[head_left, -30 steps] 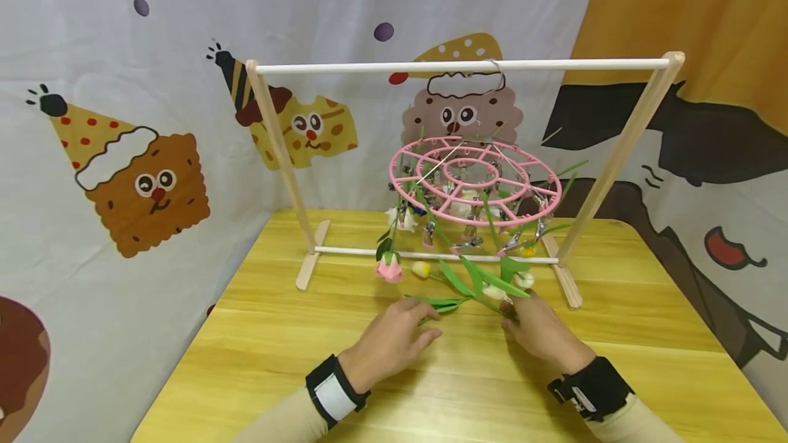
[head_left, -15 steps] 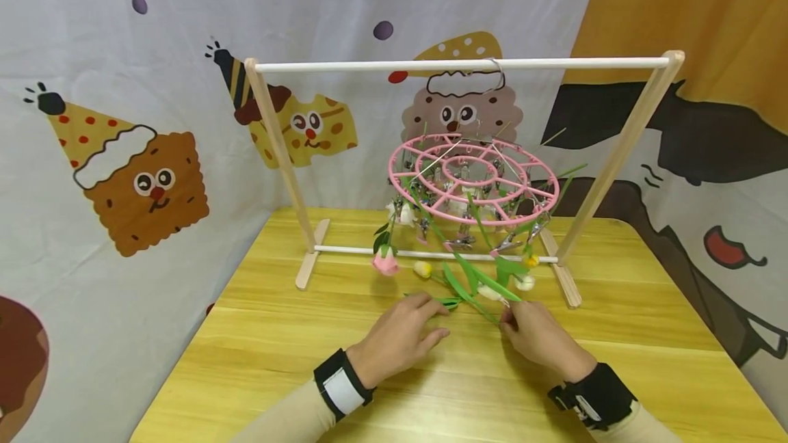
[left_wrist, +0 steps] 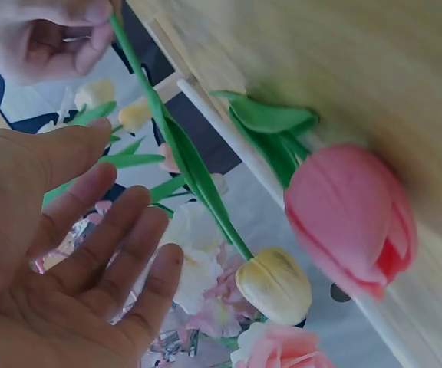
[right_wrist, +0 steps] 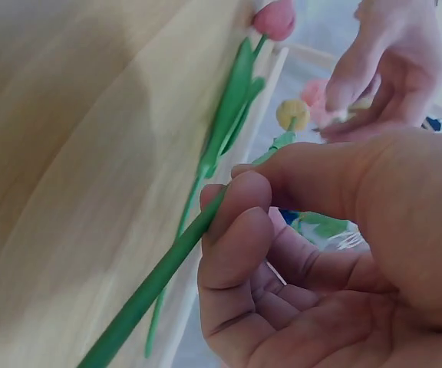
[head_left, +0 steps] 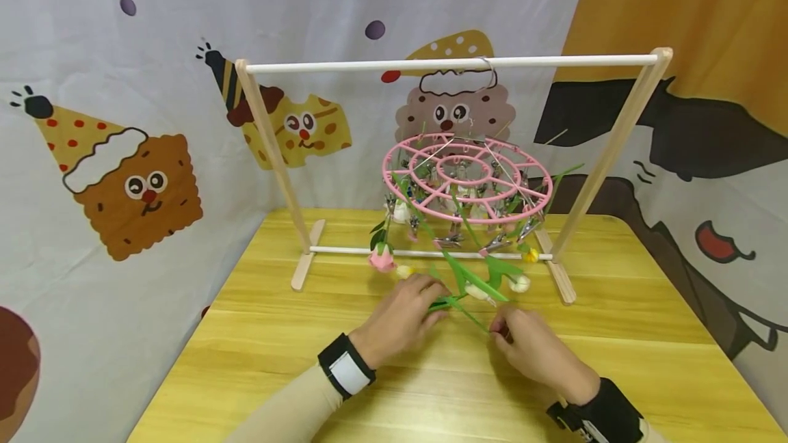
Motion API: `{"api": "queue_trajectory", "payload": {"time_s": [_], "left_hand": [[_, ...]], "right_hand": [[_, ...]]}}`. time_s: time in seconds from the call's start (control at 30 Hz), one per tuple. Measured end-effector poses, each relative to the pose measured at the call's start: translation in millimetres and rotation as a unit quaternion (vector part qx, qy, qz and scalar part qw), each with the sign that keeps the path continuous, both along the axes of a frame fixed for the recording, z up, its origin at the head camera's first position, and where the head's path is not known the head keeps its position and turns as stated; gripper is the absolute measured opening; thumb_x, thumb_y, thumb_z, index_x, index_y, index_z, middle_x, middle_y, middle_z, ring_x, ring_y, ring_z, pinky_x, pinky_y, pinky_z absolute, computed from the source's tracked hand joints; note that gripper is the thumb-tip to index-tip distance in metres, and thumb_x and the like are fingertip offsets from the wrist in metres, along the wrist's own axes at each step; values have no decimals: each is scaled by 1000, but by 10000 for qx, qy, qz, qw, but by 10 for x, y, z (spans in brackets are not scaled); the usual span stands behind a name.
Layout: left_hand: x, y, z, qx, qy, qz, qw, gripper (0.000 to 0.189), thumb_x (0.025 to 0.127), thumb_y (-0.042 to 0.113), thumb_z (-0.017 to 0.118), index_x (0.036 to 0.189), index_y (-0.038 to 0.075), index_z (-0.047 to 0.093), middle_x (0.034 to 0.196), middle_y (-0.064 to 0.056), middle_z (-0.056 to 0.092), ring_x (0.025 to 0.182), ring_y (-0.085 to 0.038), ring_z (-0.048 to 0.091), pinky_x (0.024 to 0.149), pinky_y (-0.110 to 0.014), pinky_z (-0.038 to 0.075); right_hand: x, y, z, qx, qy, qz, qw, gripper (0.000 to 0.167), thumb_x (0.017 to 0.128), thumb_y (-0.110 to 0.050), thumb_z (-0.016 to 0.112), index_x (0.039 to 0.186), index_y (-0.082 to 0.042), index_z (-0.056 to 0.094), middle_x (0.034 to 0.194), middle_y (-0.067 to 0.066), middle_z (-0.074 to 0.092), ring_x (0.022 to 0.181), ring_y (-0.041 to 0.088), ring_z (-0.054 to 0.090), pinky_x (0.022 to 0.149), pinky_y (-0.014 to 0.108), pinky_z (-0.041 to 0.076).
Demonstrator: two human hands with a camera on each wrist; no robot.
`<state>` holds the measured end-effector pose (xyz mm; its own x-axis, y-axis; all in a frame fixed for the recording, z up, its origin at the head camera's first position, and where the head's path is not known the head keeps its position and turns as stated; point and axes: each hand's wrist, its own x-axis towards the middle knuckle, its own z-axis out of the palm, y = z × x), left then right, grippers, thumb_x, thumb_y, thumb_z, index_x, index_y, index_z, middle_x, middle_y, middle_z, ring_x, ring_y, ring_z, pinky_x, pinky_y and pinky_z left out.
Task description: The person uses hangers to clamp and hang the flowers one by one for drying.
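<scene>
My right hand [head_left: 534, 348] pinches the green stem [right_wrist: 156, 284] of a pale yellow artificial tulip [left_wrist: 273, 285] between thumb and fingers. That tulip's head lies beyond my left hand [head_left: 401, 316], partly hidden in the head view. My left hand has its fingers relaxed and spread, holding nothing, beside the tulip's stem and leaves in the left wrist view. A pink tulip [left_wrist: 349, 215] with green leaves lies on the table under the yellow one. Its bloom is covered by my left hand in the head view.
A round pink clip hanger [head_left: 474, 220] hangs from the white rod [head_left: 369, 65] of a wooden stand [head_left: 271, 149]. Several flowers hang upside down from its metal clips, including a pink rose [head_left: 382, 258], low over the wooden table [head_left: 258, 333].
My right hand has drawn a little toward me with the stem pinched in it. The left hand has shifted slightly forward, and the yellow tulip's head sits closer to it.
</scene>
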<state>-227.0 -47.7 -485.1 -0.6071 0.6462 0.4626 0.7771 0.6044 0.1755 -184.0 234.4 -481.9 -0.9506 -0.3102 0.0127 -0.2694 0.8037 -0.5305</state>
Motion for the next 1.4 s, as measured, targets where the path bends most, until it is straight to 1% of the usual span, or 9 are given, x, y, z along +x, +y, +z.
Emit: {"api": "queue_trajectory", "payload": {"time_s": [0.13,0.23,0.47,0.63,0.9,1.03,1.17,1.3,1.4], "left_hand": [[-52,-6,39,-130,173,-115,9997,29,110,30,83,135,15,82,138,-3,82,130,-21,76,119,-38,64],[-75,-9,66,-305,302,-133,9990,27,109,31,84,133,17,84,136,-1,83,130,-20,77,117,-37,65],[-97,-36,105,-695,402,-60,9968,19,106,34,86,120,22,88,121,5,87,116,-16,80,100,-35,66],[-94,-84,114,-696,572,-118,9959,11,104,33,89,110,24,88,107,8,85,103,-12,80,91,-32,65],[-33,-244,141,-370,546,-69,9978,9,102,25,92,108,21,86,108,6,85,103,-14,81,93,-35,68],[-34,-381,152,-17,438,-122,9990,9,100,21,94,106,19,86,105,5,85,99,-13,81,95,-36,69],[-40,-563,184,349,365,-133,9986,13,96,14,97,104,16,86,103,3,83,95,-13,79,89,-31,70],[-35,-756,227,535,310,38,9981,17,94,11,97,105,15,85,106,2,82,98,-15,79,86,-30,71],[-17,-887,252,671,226,210,9973,18,94,11,97,107,15,84,108,1,84,102,-16,80,89,-32,72]], "right_hand": [[67,-54,52,-51,6,86,9999,13,102,-2,86,104,-10,76,89,-6,72,75,1,60,63,22,52],[100,-85,85,-16,145,174,9997,16,100,-1,87,103,-11,76,90,-6,72,76,-1,60,63,21,52],[146,-139,138,75,818,440,9957,19,99,1,88,102,-11,74,91,-6,70,78,-4,60,63,19,54],[163,-182,174,201,1169,457,9919,21,99,0,90,99,-14,75,92,-6,70,78,-3,60,64,19,54],[212,-247,258,295,1692,251,9848,20,96,-4,95,97,-19,82,94,-5,74,80,0,64,64,19,53],[258,-253,328,130,1968,188,9802,18,96,-8,97,98,-21,84,93,-6,72,72,-3,53,60,18,46],[310,-242,437,-144,1902,107,9816,13,100,-14,94,101,-23,84,86,-13,69,66,-6,42,56,19,39],[349,-215,548,-433,1855,-13,9817,13,104,-15,90,100,-26,84,82,-18,68,65,-6,44,55,20,39],[363,-182,605,-555,1804,-157,9819,14,107,-18,88,98,-27,84,80,-19,66,66,-5,46,56,21,40]]}}
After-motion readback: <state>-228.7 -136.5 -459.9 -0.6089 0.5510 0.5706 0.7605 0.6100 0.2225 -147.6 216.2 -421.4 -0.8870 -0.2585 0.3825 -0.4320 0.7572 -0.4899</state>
